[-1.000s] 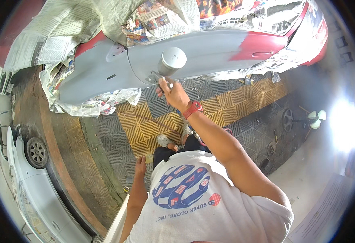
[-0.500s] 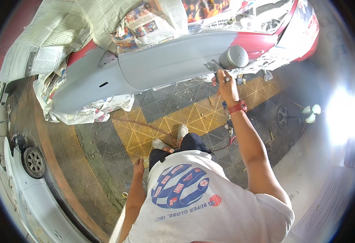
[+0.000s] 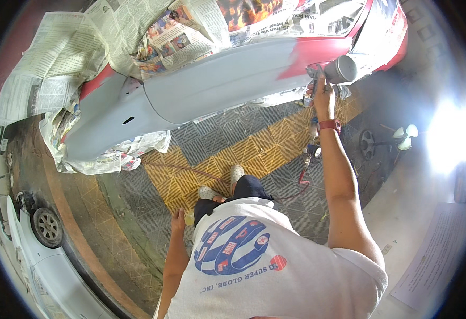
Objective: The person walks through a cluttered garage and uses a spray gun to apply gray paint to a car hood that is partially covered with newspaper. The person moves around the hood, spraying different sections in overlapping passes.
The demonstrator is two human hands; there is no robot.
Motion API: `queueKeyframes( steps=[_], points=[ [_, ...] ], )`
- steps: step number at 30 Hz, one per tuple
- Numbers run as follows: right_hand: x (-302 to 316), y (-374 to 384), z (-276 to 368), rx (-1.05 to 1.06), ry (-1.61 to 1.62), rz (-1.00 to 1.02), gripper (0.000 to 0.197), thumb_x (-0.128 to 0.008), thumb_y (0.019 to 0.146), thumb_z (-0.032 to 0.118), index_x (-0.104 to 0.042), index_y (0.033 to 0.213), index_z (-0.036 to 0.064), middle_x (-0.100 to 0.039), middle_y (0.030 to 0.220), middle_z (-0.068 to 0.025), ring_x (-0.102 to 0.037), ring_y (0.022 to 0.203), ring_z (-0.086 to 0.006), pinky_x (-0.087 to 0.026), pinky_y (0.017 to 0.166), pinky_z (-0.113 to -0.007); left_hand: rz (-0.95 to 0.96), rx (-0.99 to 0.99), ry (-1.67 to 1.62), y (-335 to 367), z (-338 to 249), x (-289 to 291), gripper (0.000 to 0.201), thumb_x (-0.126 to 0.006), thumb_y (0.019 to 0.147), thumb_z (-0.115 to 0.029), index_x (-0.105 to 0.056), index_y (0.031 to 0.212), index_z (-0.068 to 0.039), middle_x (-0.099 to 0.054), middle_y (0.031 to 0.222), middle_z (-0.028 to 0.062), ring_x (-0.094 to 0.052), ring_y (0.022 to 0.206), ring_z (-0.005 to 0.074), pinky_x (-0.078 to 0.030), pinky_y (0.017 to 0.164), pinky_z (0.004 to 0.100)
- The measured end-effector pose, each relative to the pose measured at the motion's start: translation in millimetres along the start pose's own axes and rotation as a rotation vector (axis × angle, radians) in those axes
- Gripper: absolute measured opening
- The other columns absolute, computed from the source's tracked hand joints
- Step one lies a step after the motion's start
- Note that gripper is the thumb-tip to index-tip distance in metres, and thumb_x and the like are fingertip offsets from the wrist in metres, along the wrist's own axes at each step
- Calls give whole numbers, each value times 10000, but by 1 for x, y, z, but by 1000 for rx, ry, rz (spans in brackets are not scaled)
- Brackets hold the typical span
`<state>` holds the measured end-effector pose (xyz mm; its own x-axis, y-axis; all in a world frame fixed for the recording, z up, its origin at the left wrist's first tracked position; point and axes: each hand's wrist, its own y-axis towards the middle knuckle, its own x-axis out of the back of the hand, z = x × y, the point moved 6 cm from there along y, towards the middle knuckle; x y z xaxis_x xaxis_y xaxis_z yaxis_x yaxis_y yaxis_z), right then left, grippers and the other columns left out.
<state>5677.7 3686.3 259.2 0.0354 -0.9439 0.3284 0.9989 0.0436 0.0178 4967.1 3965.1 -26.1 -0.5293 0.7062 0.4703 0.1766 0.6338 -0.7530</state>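
Observation:
My right hand [image 3: 324, 101] grips a spray gun [image 3: 316, 80] with a grey paint cup [image 3: 344, 69] tilted on it. The gun is held close to the rear part of a car body panel [image 3: 211, 74], which is coated grey and turns red toward the right. A hose with a round gauge [image 3: 313, 151] hangs below the gun. My left hand [image 3: 178, 219] hangs low beside my thigh, its fingers loosely apart. A pale yellowish thing [image 3: 190, 218] shows right by it; I cannot tell whether they touch.
Newspaper sheets [image 3: 47, 69] mask the car's upper and lower edges. Yellow and grey floor tiles [image 3: 211, 178] lie underfoot, crossed by a thin reddish hose [image 3: 185, 168]. A small fan [image 3: 405, 137] and a bright lamp [image 3: 456, 141] stand at right. Another car [image 3: 65, 271] is at left.
My right hand has carried the spray gun to the right along the panel, toward the red area. The hanging gauge and hose have swung along. My left hand has barely moved.

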Motion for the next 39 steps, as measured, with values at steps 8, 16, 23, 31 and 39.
queueKeyframes(
  steps=[8,16,23,31,39],
  points=[
    [-117,-110,53,-48,36,359,518,-573,1112,475,-685,1189,-25,-747,803,-61,-707,703,-106,-530,531,-285,-24,4,102,-24,-4,8,665,-603,1074,-482,-606,1465,56,-687,1391,249,-636,1325,369,-472,1112,431],
    [-230,-213,97,14,-33,618,580,-560,1103,482,-692,1315,-41,-758,795,-138,-728,704,-194,-576,672,-372,16,-32,-43,-26,12,2,705,-586,1075,-503,-586,1479,75,-614,1495,272,-575,1411,388,-427,1180,431],
    [-288,-244,124,84,83,805,608,-536,1109,513,-673,1334,-35,-748,794,-120,-712,657,-190,-554,572,-354,62,81,46,-33,25,-2,734,-578,1077,-517,-534,1535,54,-572,1546,264,-542,1446,395,-414,1197,453],
    [-247,-176,115,-2,81,619,530,-521,1130,464,-673,1298,-16,-755,858,-64,-681,658,-91,-511,447,-252,77,87,12,-36,27,-3,733,-578,1073,-521,-532,1545,38,-574,1547,261,-539,1453,390,-415,1196,440],
    [-131,-95,89,60,-77,437,554,-480,1142,490,-671,1311,-2,-742,871,-68,-692,691,-89,-501,428,-236,78,100,54,-24,5,-10,722,-579,1074,-521,-539,1545,24,-579,1545,254,-538,1455,385,-414,1196,438]
  ],
)
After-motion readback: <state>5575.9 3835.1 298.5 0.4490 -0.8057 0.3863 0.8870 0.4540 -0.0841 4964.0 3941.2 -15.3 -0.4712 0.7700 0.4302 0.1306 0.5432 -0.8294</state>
